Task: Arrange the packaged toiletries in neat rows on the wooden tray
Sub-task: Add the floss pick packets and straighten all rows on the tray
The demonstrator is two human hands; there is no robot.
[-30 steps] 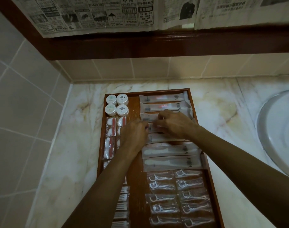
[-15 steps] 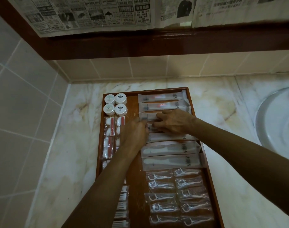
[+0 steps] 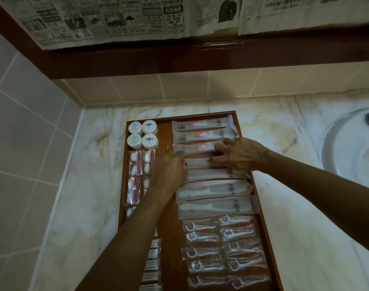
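A wooden tray (image 3: 166,141) lies on the marble counter and holds rows of packaged toiletries. Round white soaps (image 3: 142,134) sit at its far left, with swab packs (image 3: 135,162) below them. Long toothbrush packets (image 3: 202,124) fill the far right, then comb packets (image 3: 215,192) and floss-pick packs (image 3: 221,248). Between my hands lies a shorter packet (image 3: 197,162). My left hand (image 3: 169,173) touches its left end, its fingertips hidden under the hand. My right hand (image 3: 238,154) rests with spread, straight fingers on this packet and the one above.
A white sink (image 3: 351,156) is set into the marble counter (image 3: 99,164) to the right of the tray. Tiled walls close in the left and back. A dark wooden ledge (image 3: 200,57) with newspaper above it overhangs the back wall.
My right hand has slid a little to the right along the packets and spread its fingers. My left hand has stayed at the packet's left end.
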